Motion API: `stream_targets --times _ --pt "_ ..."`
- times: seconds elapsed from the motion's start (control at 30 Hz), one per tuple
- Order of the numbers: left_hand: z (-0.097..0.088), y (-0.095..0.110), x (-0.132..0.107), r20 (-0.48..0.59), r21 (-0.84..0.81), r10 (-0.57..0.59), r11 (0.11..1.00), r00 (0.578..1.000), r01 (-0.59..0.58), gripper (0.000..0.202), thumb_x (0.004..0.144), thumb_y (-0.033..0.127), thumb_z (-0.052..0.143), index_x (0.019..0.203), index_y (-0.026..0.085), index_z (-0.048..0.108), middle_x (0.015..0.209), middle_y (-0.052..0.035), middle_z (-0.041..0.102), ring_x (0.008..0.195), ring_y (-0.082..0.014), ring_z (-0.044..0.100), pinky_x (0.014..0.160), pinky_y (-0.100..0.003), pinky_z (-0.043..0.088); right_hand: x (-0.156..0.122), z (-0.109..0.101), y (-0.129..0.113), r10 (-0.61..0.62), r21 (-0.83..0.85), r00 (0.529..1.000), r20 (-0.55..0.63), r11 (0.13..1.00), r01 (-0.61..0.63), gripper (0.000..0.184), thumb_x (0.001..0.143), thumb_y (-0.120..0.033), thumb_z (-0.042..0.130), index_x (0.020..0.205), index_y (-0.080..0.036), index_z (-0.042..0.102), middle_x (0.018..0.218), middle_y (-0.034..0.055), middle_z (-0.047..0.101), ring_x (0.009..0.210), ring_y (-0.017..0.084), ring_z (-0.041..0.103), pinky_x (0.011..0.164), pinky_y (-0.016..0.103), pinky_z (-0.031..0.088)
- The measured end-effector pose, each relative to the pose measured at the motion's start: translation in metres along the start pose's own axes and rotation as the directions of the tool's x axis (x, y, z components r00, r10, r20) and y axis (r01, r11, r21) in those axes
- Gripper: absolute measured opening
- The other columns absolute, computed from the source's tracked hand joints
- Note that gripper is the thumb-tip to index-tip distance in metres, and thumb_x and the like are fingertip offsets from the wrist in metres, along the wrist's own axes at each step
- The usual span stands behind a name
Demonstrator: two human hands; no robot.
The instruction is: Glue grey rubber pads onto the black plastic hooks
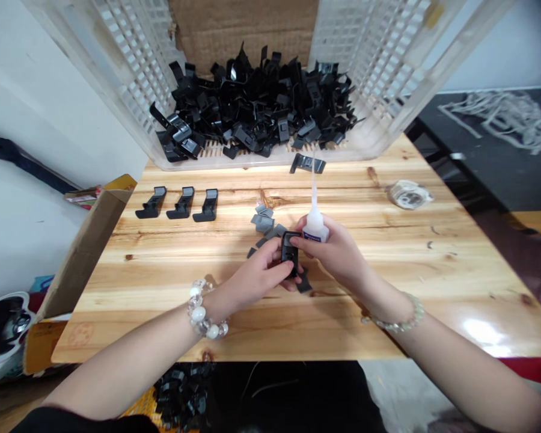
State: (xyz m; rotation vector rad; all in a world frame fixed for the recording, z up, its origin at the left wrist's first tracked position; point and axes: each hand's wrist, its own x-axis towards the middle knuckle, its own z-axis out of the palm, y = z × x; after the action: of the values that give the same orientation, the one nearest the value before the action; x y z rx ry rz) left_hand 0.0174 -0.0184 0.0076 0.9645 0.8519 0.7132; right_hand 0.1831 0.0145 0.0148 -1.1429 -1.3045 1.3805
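My left hand [270, 266] grips a black plastic bracket [289, 252], held upright just above the wooden table. In my right hand [340, 248] is a white squeeze glue bottle [314, 222], its long thin nozzle pointing up and away. The right thumb presses on a grey pad at the bracket's upper end. Several small grey pads [264, 224] lie loose beyond my hands, and a dark flat piece [303, 281] lies partly under them. Three black brackets stand in a row at the left, the nearest to me being the right-hand bracket [209, 205].
A white plastic crate [270, 161] full of black brackets [252, 102] lies open toward me at the back. One loose bracket [307, 163] sits before its rim. A roll of tape [409, 194] rests at the right. A cardboard box [85, 246] stands left of the table [153, 300].
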Motion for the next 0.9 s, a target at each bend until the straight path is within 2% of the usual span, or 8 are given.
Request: stream_targets --times 0.4,0.6,0.9 --pt "0.0000 0.0013 0.0001 -0.006 0.015 -0.010 1.000 1.000 0.010 0.025 0.083 0.024 0.064 0.104 0.017 0.051 0.088 -0.0029 0.066 0.075 -0.0150 0.067 0.065 -0.028 0.057 0.0003 0.0004 -0.0022 0.025 -0.046 1.000 0.017 0.999 -0.024 0.024 0.068 -0.026 0.076 0.080 -0.019 0.056 0.069 -0.0049 0.051 0.060 0.010 0.044 0.057 0.028 0.037" --pt "0.0004 0.0018 -0.0002 -0.002 0.007 -0.019 1.000 1.000 0.019 0.024 0.084 0.023 0.063 0.103 0.018 0.051 0.090 -0.0041 0.067 0.076 -0.0151 0.067 0.066 -0.028 0.057 0.0006 -0.0007 -0.0023 0.002 -0.070 1.000 0.009 0.998 -0.002 0.023 0.067 -0.026 0.076 0.079 -0.020 0.057 0.073 -0.0030 0.054 0.067 0.012 0.048 0.063 0.029 0.041" --pt "-0.0007 0.0010 0.0005 0.004 0.007 -0.019 1.000 1.000 0.019 0.022 0.086 0.022 0.060 0.106 0.017 0.050 0.090 -0.0043 0.068 0.075 -0.0140 0.067 0.065 -0.027 0.058 -0.0015 0.0009 -0.0020 0.023 -0.075 1.000 -0.005 0.997 -0.023 0.024 0.069 -0.027 0.075 0.081 -0.019 0.056 0.071 -0.0046 0.051 0.060 0.010 0.044 0.057 0.027 0.037"
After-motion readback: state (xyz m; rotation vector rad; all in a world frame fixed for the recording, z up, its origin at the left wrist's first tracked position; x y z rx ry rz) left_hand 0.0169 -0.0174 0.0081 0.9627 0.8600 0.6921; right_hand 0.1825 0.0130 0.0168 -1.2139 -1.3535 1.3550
